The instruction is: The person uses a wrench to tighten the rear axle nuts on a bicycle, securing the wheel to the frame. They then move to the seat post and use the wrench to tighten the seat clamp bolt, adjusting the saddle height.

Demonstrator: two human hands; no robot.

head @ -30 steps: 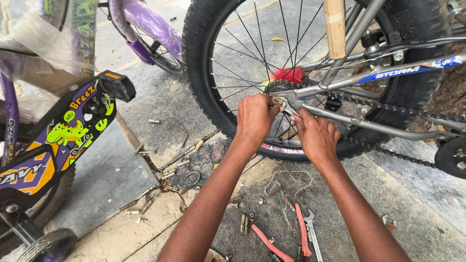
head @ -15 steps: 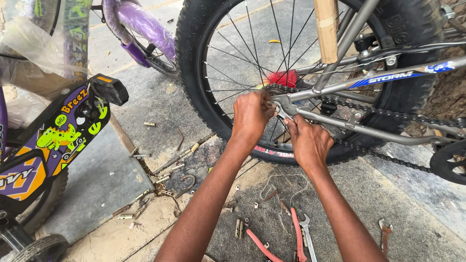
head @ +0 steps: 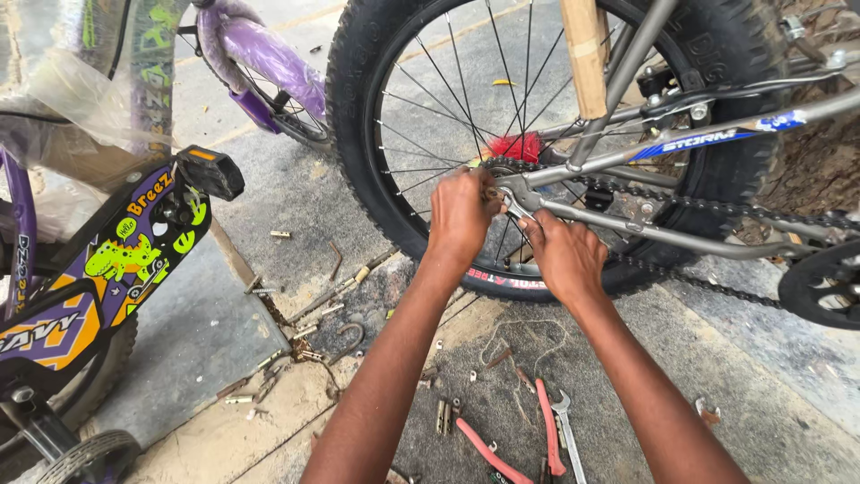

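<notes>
Both hands have closed in on the hub since a second ago: left hand [head: 461, 213] grip shut on the rear axle nut of the black spoked bicycle wheel [head: 488, 179], right hand [head: 564, 255] curled just below, contents unclear; red-handled pliers [head: 546, 430] lie untouched on the floor.

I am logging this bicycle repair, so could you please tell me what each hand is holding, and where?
Both hands are at the rear wheel hub. The left hand closes on it by the axle end. The right hand touches the frame beside it; any tool is hidden.
</notes>
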